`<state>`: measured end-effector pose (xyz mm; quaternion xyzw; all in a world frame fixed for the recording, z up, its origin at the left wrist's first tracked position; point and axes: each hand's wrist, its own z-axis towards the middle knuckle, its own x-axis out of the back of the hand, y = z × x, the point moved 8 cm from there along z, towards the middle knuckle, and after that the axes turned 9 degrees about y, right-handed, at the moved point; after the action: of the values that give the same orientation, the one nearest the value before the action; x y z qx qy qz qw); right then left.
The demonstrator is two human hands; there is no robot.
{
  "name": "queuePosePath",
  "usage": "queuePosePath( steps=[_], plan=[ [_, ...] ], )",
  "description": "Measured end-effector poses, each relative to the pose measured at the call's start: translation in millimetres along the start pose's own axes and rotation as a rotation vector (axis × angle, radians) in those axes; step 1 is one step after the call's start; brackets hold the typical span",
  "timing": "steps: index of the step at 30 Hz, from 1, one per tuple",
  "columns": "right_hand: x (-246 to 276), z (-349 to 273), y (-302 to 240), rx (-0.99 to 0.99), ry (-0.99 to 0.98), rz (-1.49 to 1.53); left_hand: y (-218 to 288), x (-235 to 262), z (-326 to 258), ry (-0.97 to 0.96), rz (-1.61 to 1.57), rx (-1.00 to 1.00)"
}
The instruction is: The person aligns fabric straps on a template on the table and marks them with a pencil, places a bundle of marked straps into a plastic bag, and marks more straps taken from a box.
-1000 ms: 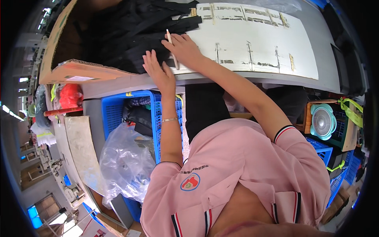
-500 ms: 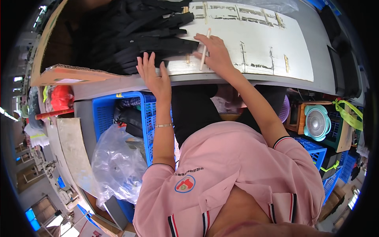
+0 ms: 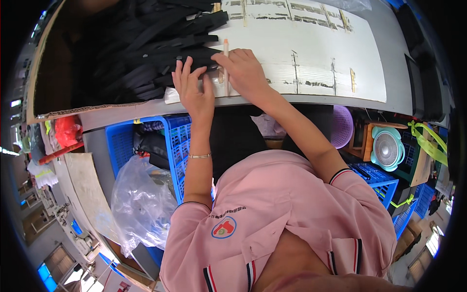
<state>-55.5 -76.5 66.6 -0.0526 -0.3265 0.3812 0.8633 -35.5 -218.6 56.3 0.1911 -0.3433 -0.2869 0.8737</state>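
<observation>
My right hand (image 3: 247, 74) is closed round a slim white pen (image 3: 226, 88) with an orange end, held upright across the fingers. Its fingertips reach the end of one of the black fabric strips (image 3: 146, 56); whether they pinch that strip I cannot make out. My left hand (image 3: 196, 95) is open beside it, fingers apart and slightly curled, close to the ends of the nearest strips. Both hands are over the near edge of a white board (image 3: 277, 63) marked with dark lines and bits of tape. The strips lie in a loose pile, overlapping the board's left side.
A cardboard box (image 3: 41, 80) surrounds the pile at the left. Below the table stand a blue plastic crate (image 3: 170, 155) and a clear plastic bag (image 3: 141, 204). At the right are a purple basket (image 3: 342, 127), a small teal fan (image 3: 387, 148) and dark flat objects (image 3: 416, 82).
My right hand has moved left with the pen, nearer my left hand. My left hand's fingers have curled a little and lifted. The near strips and box edge have shifted left.
</observation>
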Motion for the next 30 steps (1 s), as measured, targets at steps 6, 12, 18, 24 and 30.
queuePosePath(
  steps=[6,12,18,24,30],
  plan=[
    [3,5,7,0.036,-0.036,-0.063,5,-7,-2,0.008,-0.010,0.005],
    [67,-2,9,0.123,0.023,-0.160,5,3,-3,0.149,-0.078,0.057],
    [144,-59,50,0.080,0.006,-0.341,66,-25,-17,-0.211,-0.058,-0.111],
    [188,-96,79,-0.149,-0.007,-0.470,120,-73,-61,-0.586,-0.118,-0.214],
    [209,-113,96,-0.325,0.026,-0.535,135,-83,-68,-0.642,-0.125,-0.176]
  ],
)
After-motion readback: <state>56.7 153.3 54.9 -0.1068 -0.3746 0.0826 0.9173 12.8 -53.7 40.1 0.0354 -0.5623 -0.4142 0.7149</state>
